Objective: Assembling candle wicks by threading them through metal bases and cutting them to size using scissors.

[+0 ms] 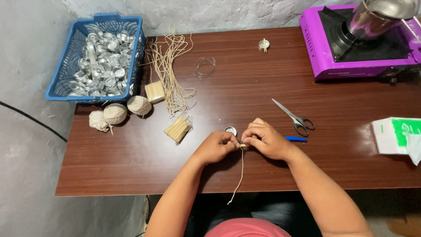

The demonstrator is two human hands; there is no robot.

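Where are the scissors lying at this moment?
In the head view the scissors lie open on the brown table, just right of and beyond the right hand, with a blue pen close by their handles.

desk (131, 166): glossy brown wood-grain
basket (66, 66): blue plastic
cups (103, 61): shiny thin metal
string (239, 175): matt pale fibre
stove (315, 44): glossy purple
pot (381, 15): polished metal

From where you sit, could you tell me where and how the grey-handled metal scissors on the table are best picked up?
Grip the grey-handled metal scissors at the handle loops, coming from above on the right. They lie flat and closed on the brown wooden table, blades pointing up-left and loops toward the right hand, so that end is probably the safest. Both hands now pinch a pale string.
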